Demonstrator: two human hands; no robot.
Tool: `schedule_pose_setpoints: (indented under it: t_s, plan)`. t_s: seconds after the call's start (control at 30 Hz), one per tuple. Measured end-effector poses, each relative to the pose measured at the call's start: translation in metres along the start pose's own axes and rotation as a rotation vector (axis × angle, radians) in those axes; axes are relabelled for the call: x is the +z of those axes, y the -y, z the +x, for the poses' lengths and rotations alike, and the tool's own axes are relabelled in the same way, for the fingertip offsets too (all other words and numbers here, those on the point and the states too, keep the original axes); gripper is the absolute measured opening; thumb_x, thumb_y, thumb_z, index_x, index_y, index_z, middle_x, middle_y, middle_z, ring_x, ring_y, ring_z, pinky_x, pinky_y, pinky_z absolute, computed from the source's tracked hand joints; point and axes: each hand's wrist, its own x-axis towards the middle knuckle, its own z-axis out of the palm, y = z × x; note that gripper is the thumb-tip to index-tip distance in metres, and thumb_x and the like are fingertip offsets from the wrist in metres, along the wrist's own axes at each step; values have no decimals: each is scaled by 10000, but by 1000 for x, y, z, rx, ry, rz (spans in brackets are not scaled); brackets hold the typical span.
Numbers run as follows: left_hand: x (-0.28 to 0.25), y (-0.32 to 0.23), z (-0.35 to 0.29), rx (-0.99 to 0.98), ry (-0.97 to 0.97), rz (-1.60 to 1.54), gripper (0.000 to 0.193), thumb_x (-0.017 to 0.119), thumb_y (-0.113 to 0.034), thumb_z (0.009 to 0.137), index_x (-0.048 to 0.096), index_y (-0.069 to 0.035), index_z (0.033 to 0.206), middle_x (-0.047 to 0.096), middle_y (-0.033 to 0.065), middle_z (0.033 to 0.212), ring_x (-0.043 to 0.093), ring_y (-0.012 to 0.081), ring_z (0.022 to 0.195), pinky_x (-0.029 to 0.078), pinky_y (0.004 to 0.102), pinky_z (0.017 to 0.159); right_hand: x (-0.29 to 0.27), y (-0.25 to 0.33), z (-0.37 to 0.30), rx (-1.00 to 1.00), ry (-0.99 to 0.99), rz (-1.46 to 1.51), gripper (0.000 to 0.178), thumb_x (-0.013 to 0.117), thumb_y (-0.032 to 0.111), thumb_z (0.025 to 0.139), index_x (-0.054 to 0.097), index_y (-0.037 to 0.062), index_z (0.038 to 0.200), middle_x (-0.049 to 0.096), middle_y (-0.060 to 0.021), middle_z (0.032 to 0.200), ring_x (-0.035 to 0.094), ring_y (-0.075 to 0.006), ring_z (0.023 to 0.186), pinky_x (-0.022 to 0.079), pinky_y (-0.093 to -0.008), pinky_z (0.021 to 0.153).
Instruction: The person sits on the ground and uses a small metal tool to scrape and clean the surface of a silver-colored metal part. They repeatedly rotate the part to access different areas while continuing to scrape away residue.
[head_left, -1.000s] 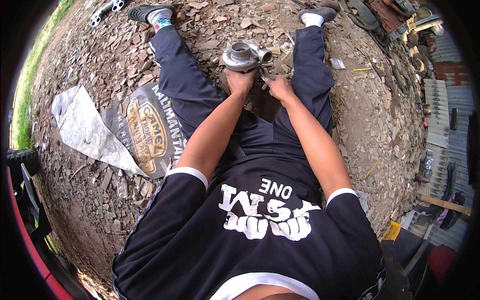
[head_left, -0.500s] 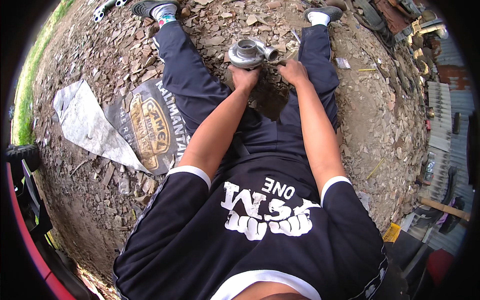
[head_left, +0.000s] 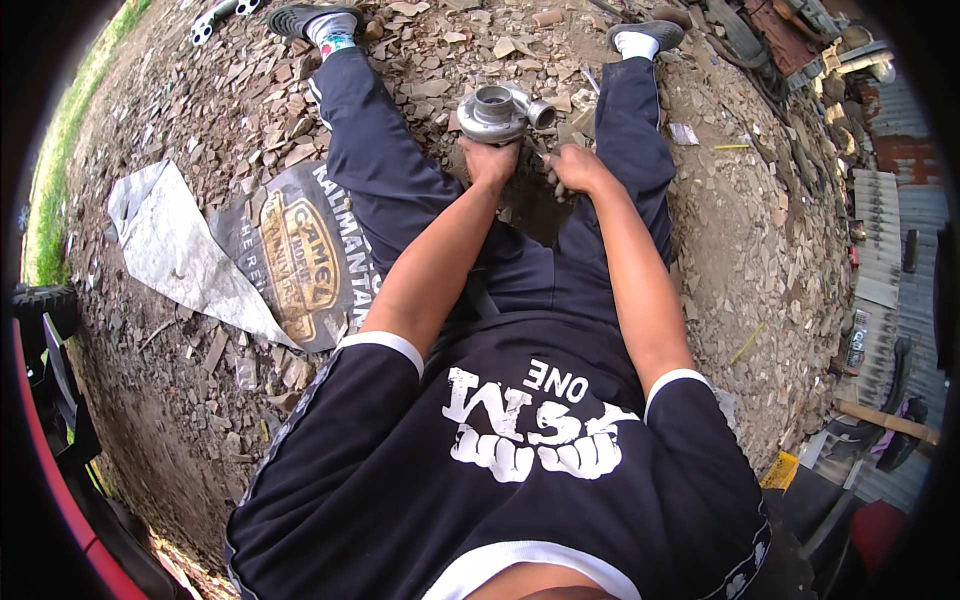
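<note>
A silver metal turbocharger (head_left: 492, 112), with a round upright inlet and a side outlet pointing right, sits between my spread legs. My left hand (head_left: 490, 160) is closed round its near lower side; the fingertips are hidden under the housing. Just right of it and a little nearer to me, my right hand (head_left: 576, 170) is closed, fingers curled. A thin metallic tip shows between its fingers and the turbocharger, too small to name. The turbocharger's underside is out of sight.
Broken tile pieces (head_left: 270, 120) cover the ground. A printed dark sheet (head_left: 300, 255) with a white folded part (head_left: 185, 250) lies left of my leg. Corrugated metal sheets (head_left: 875, 235) and scrap line the right side. A red vehicle edge (head_left: 60, 470) is at lower left.
My right hand has moved slightly nearer to me and turned, its fingers now curled downward beside the turbocharger. My left hand and the turbocharger have stayed nearly in place.
</note>
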Motion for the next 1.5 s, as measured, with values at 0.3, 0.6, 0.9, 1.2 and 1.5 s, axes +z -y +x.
schedule_pose_setpoints:
  t_s: [0.3, 0.6, 0.9, 1.2, 1.5]
  plan:
    - [0, -3, -1, -6, 31, -1, 1158, 842, -560, 588, 256, 110, 1328, 481, 333, 1307, 502, 414, 1246, 412, 412, 1048, 31, 3, -1, -69, 93, 520, 328, 663, 264, 907, 632, 13, 1116, 661, -78, 1008, 592, -215, 905, 433, -427, 848]
    - [-3, -10, -4, -100, 32, 9, 1256, 860, -530, 580, 165, 85, 1427, 444, 274, 1400, 465, 368, 1307, 382, 386, 1082, 1, -31, 12, -440, -561, -201, 243, 678, 196, 853, 693, 91, 1071, 709, -144, 939, 675, -321, 876, 514, -429, 823]
    - [-2, -6, -1, -35, 33, -44, 1204, 870, -516, 575, 218, 114, 1366, 435, 319, 1368, 455, 409, 1295, 373, 408, 1088, 0, -26, 37, -316, -975, -326, 348, 527, 224, 878, 654, 73, 1165, 670, -226, 1081, 595, -404, 1100, 421, -473, 1018]
    - [8, 12, 10, -2, 90, -216, 1141, 896, -380, 589, 230, 87, 1388, 454, 256, 1374, 473, 331, 1280, 375, 374, 1077, 21, -25, 37, -73, -387, 87, 545, 652, 402, 812, 652, -72, 1081, 629, -317, 1136, 598, -436, 1097, 449, -449, 954]
    - [8, 44, 37, 48, 175, -345, 601, 809, -100, 703, 541, 43, 1221, 641, 127, 1157, 621, 221, 1029, 474, 338, 901, 38, 1, 24, -213, -711, 163, 516, 733, 396, 760, 683, -52, 1011, 681, -279, 987, 650, -411, 983, 496, -434, 865]
